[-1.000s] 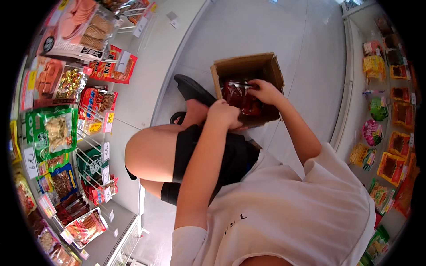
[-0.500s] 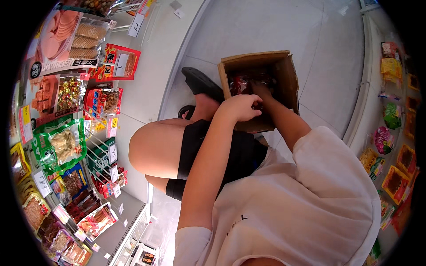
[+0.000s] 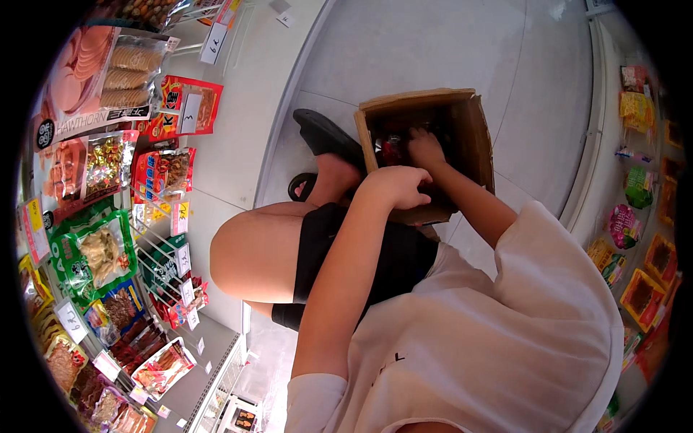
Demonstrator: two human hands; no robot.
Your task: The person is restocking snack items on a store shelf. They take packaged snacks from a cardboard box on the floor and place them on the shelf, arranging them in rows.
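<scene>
A cardboard box (image 3: 482,148) with its top flaps up stands on the floor in front of my knees. Down inside it reaches my right hand (image 3: 426,148), its fingers partly spread over dark packages; the shadow there hides some of the fingertips. Just left of those fingers lies a shiny red package (image 3: 392,149) in the box. My left hand (image 3: 398,187) is at the near left edge of the box, thumb and fingers apart and nothing seen in them. Whether it touches the cardboard I cannot tell.
On my left, a shelf with wire hooks holds packaged snacks, including a green bag (image 3: 97,252) and a red bag (image 3: 191,105). Another row of packets, with a pink one (image 3: 623,225), lines the right side. A black slipper (image 3: 328,137) is beside the box.
My right hand has shifted within the box, and more of it shows now. My left hand has moved slightly right and down, its fingers more apart. The red package shows less.
</scene>
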